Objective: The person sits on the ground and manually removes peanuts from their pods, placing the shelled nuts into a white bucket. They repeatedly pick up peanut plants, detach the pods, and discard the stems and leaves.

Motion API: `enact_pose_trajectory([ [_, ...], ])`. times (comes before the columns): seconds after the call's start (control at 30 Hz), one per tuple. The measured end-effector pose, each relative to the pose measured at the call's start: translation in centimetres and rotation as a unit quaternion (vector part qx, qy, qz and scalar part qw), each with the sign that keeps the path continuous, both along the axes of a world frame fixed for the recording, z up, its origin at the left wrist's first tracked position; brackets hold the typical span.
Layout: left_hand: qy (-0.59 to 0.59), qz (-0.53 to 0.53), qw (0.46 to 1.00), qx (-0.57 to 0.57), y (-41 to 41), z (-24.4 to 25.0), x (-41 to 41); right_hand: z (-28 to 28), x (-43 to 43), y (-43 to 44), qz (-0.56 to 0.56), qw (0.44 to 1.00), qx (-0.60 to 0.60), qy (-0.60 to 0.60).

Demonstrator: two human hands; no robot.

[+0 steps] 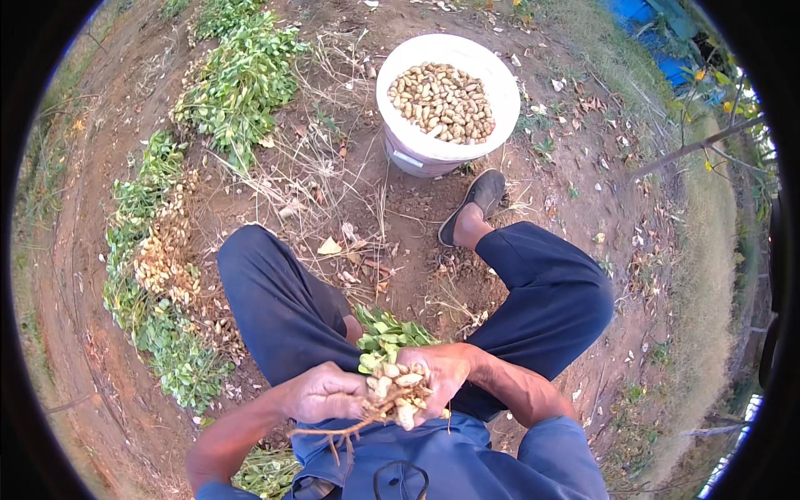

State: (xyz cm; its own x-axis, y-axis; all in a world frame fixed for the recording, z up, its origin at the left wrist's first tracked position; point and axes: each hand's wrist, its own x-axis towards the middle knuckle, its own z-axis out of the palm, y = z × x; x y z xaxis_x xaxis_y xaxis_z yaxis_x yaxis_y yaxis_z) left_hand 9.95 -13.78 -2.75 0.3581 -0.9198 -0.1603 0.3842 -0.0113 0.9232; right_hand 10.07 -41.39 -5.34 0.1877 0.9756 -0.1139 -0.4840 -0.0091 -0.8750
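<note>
Over my lap I hold a peanut plant, its cluster of pale peanut pods (400, 390) facing me and its green leaves (386, 334) pointing away between my knees. My left hand (331, 392) is closed on the plant at the left of the pods, with the fingertips hidden. From the right, my right hand (440, 375) wraps around the cluster. A brown root (337, 431) trails out to the left below my left hand. Beyond my feet stands a white bucket (400, 140), filled partway with loose picked peanuts (444, 103).
Pulled peanut plants (244, 81) lie in a row along the left, some with pods (165, 259) exposed. Dry stalks (312, 175) litter the soil ahead. Another leafy bunch (267, 472) lies by my left elbow. A thin branch (694, 147) juts in from the right.
</note>
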Motion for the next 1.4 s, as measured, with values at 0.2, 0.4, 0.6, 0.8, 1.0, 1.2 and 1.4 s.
enact_pose_trajectory([
  [0.2,0.15,0.145,0.968,0.141,5.7,2.2,-2.0,-0.5,0.8,-5.5,-0.409,0.892,0.024,0.192],
  [0.4,-0.258,0.306,0.907,0.133,-5.5,5.4,11.4,0.1,2.4,-4.2,-0.514,0.837,0.079,0.17],
  [0.6,-0.511,0.352,0.75,0.23,-19.5,6.0,28.3,-0.9,3.4,-4.5,-0.521,0.812,0.187,0.183],
  [0.8,-0.479,0.365,0.784,0.148,-16.1,2.3,21.3,-1.1,3.8,-4.9,-0.533,0.775,0.254,0.226],
  [1.0,-0.279,0.339,0.895,0.076,-12.1,0.9,13.5,-0.8,3.9,-3.9,-0.487,0.792,0.284,0.234],
  [1.2,-0.239,0.304,0.922,-0.005,-13.5,2.4,9.8,-1.0,3.8,-3.3,-0.501,0.81,0.234,0.196],
  [1.4,-0.214,0.335,0.918,-0.013,-13.7,2.2,9.6,-1.8,3.3,-3.0,-0.504,0.803,0.229,0.219],
])
